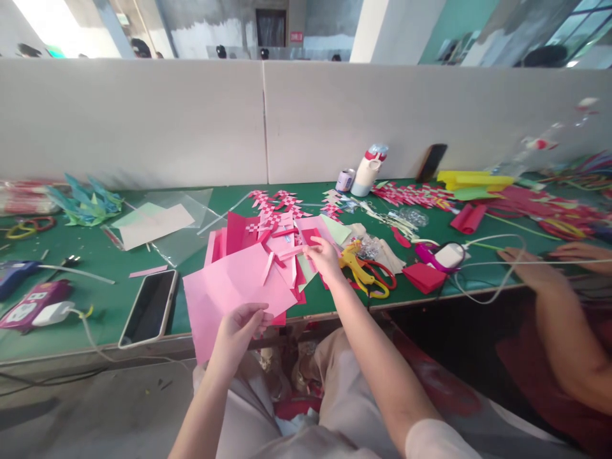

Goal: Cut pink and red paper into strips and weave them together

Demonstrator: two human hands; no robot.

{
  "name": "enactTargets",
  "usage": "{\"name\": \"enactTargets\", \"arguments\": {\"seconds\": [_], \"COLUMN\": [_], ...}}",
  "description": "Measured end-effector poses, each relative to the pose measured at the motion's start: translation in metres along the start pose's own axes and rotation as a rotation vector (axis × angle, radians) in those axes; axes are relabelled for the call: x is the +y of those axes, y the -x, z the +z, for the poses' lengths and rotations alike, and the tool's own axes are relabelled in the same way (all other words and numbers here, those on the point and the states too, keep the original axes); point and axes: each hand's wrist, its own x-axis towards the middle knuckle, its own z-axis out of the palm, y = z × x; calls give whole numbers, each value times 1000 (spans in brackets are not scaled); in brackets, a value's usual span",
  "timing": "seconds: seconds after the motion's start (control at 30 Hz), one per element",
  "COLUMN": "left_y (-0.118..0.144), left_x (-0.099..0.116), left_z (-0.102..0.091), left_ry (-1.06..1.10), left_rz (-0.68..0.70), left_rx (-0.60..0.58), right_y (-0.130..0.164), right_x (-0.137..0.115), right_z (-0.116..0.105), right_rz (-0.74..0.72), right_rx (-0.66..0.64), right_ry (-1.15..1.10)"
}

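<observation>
My left hand (243, 324) is closed on the lower right edge of a large pink paper sheet (224, 290), which tilts over the table's front edge. My right hand (324, 256) pinches the end of a thin pink paper strip (291, 252) above the pile. Under both hands lie pink and red papers, among them an upright red folded sheet (239, 233). Woven red-and-pink checkered paper strips (272, 207) spread out behind the pile. Just right of my right hand rest a yellow tool (352, 261) and red-and-yellow-handled scissors (380, 275).
A phone (149, 306) and a purple power strip (38, 303) lie on the left of the green table. Cables hang over its front edge. A white bottle (369, 171) and a can (345, 180) stand near the partition (191, 121). A co-worker's hands (535, 268) rest at the right.
</observation>
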Motion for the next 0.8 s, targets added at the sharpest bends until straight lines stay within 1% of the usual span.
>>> {"name": "enactTargets", "arguments": {"seconds": [0.07, 0.17, 0.23, 0.33, 0.4, 0.47, 0.53, 0.57, 0.63, 0.73, 0.8], "left_y": [4, 14, 23, 39, 47, 53, 55, 55, 53, 51, 53], "left_x": [-5, -13, -18, -21, -23, -25, -31, -35, -43, -51, -52], "left_z": [-10, -31, -46, -68, -81, -92, -100, -103, -105, -101, -95], "left_ry": [-99, -317, -452, -555, -609, -674, -668, -622, -492, -417, -374], "left_rz": [40, 63, 73, 141, 112, 22, -48, -60, -16, 30, 61], "left_rx": [44, 152, 257, 473, 566, 613, 600, 570, 480, 414, 385], "right_y": [9, 26, 40, 64, 85, 109, 133, 144, 164, 185, 193], "right_x": [-3, -6, -9, -13, -17, -20, -21, -20, -16, -8, -5], "right_z": [1, 5, 9, 19, 31, 47, 64, 72, 87, 103, 109], "right_rz": [-18, -44, -60, -76, -88, -136, -209, -251, -382, -586, -665], "right_rx": [-31, -103, -147, -196, -232, -303, -403, -461, -549, -618, -642], "right_ry": [30, 68, 98, 141, 168, 232, 307, 351, 448, 587, 672]}}
